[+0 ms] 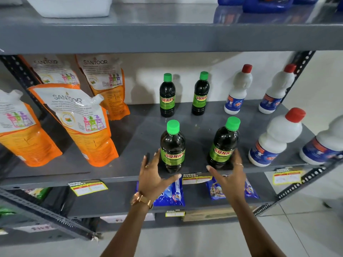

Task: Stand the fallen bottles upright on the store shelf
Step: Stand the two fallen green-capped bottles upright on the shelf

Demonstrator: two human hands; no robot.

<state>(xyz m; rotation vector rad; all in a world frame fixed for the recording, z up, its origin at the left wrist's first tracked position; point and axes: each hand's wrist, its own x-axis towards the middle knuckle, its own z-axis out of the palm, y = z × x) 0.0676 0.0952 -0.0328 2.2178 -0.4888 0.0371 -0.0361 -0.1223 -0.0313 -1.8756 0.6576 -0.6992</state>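
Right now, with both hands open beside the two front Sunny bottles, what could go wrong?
1. The front-left Sunny bottle and front-right Sunny bottle stand near the shelf edge; a nudge from the left hand or right hand might tip them off.
2. The right hand could knock the nearby white red-capped bottle.

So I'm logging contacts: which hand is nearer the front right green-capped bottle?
Right. The right hand is against the front right green-capped bottle, at its lower right; the left hand is beside the other front bottle.
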